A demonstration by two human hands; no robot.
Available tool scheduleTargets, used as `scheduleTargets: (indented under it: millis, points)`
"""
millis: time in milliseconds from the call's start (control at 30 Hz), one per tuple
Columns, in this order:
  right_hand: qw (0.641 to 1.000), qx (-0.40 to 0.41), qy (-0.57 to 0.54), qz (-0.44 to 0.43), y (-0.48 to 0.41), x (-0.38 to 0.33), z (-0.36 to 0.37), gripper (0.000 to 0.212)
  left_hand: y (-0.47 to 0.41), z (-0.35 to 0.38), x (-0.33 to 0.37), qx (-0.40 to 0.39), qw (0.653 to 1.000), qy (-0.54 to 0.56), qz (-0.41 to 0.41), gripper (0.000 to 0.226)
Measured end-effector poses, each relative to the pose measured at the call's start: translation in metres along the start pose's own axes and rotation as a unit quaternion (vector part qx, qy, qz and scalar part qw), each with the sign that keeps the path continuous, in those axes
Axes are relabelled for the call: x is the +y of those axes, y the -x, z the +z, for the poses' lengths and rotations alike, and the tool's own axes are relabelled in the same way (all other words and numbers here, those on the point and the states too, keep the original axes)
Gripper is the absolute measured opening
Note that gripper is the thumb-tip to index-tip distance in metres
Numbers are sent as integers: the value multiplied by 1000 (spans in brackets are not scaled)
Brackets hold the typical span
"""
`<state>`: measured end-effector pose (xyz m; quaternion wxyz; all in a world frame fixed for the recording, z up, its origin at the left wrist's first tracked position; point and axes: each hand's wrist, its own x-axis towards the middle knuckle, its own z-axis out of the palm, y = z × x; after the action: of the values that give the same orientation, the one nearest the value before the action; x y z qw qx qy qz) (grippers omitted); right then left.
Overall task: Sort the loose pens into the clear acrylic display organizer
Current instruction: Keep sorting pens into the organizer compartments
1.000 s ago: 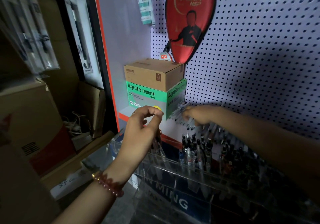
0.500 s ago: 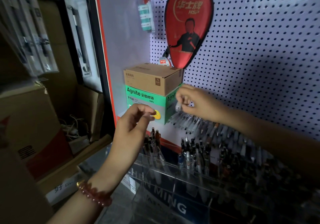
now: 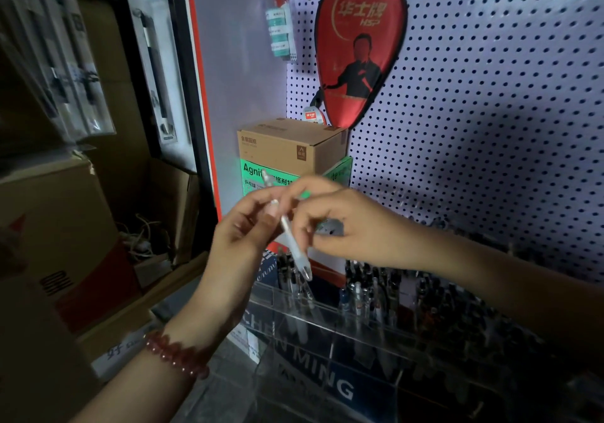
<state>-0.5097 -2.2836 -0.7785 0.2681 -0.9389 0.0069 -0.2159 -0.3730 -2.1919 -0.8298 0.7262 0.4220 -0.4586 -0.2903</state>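
Note:
A translucent white pen (image 3: 292, 239) hangs tilted above the clear acrylic organizer (image 3: 327, 318), tip down. My left hand (image 3: 243, 229) pinches its upper part between thumb and fingers. My right hand (image 3: 346, 223) meets it from the right, fingers curled around the same pen and some grey item in its palm. The organizer's back rows hold several dark upright pens (image 3: 372, 285). Its front compartments are hard to read in the dim light.
A brown carton (image 3: 287, 148) sits on a green Agnite box (image 3: 251, 174) just behind my hands. A red paddle case (image 3: 359, 43) hangs on the white pegboard (image 3: 490, 112). Cardboard boxes (image 3: 49, 226) crowd the left side.
My right hand lifted a pen from the row by the pegboard and carried it leftward. My left hand rose from the organizer to meet it and now pinches the pen.

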Motion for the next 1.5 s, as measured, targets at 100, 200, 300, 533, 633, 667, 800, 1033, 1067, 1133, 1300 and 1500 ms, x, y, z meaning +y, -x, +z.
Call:
scheduleTargets:
  millis: [100, 200, 300, 533, 633, 667, 800, 1033, 1067, 1133, 1300, 1500]
  points:
    - [988, 149, 26, 41, -3, 32, -18, 29, -4, -5, 1, 58, 998, 29, -10, 17]
    - [972, 74, 151, 161, 4, 94, -36, 18, -3, -3, 2, 53, 998, 34, -28, 15]
    - [901, -153, 296, 276, 22, 146, -32, 31, -1, 1, 2, 37, 999, 8, -16, 13]
    - [867, -231, 352, 266, 19, 159, -21, 30, 2, 3, 2, 7, 999, -37, 23, 13]
    - [861, -248, 384, 225, 19, 157, -20, 31, 3, 1, 3, 3, 998, -48, 27, 12]
    - [857, -251, 397, 214, 19, 157, -20, 31, 3, 0, 3, 5, 998, -49, 26, 11]
    - [836, -262, 449, 176, 20, 159, -18, 32, 4, -2, 5, 21, 998, -59, 21, 9]
    - [937, 68, 316, 132, 14, 112, -53, 27, 5, -3, 8, 30, 997, -65, 5, 12]
    - [945, 127, 282, 103, 10, 95, -56, 25, 5, -3, 8, 27, 997, -66, -1, 14]
    - [949, 213, 231, 31, 4, 56, -51, 19, 6, -2, 9, 18, 998, -56, -15, 20]
    - [959, 161, 210, -100, 17, -25, 0, 19, 9, 3, 9, -2, 999, -34, -31, 31]
    - [928, 44, 348, -127, 33, -21, 39, 16, 16, 12, 7, -16, 999, -28, -21, 29]
